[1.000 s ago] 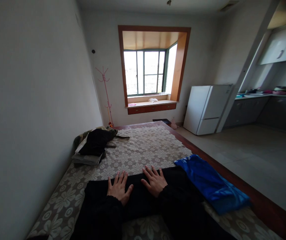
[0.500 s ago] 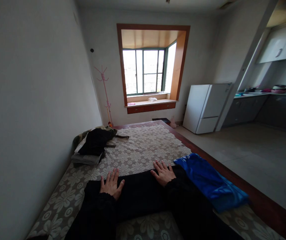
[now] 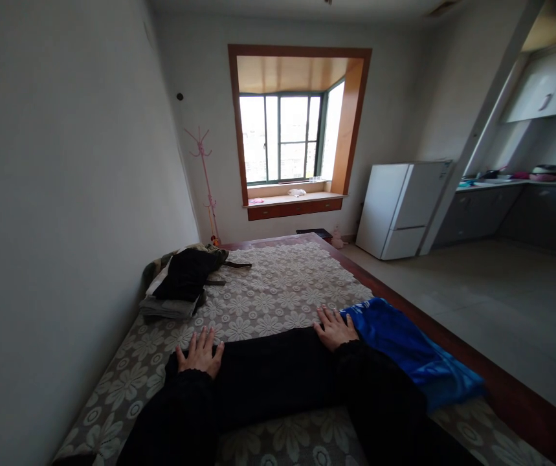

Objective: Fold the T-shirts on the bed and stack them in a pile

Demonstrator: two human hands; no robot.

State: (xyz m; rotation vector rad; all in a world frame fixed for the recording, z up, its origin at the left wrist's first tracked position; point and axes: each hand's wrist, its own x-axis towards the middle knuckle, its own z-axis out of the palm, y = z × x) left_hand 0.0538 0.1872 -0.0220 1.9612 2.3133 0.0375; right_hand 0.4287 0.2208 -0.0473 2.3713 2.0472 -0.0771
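A black folded garment lies across the flower-patterned bedspread in front of me. My left hand rests flat near its left end, fingers spread. Toward the far right corner of the garment, my right hand lies palm down with its fingers apart. A shiny blue garment is spread just right of my right hand, close to the thumb. My dark sleeves cover part of the black cloth, so its near corners are partly hidden.
Folded clothes and a black bag-like item with straps are stacked by the left wall. A dark red bed edge runs along the right. Beyond it stand a white fridge and a pink coat stand.
My hands have slid apart over the black garment, the left one leftward and the right one rightward toward the blue garment. Both stay flat.
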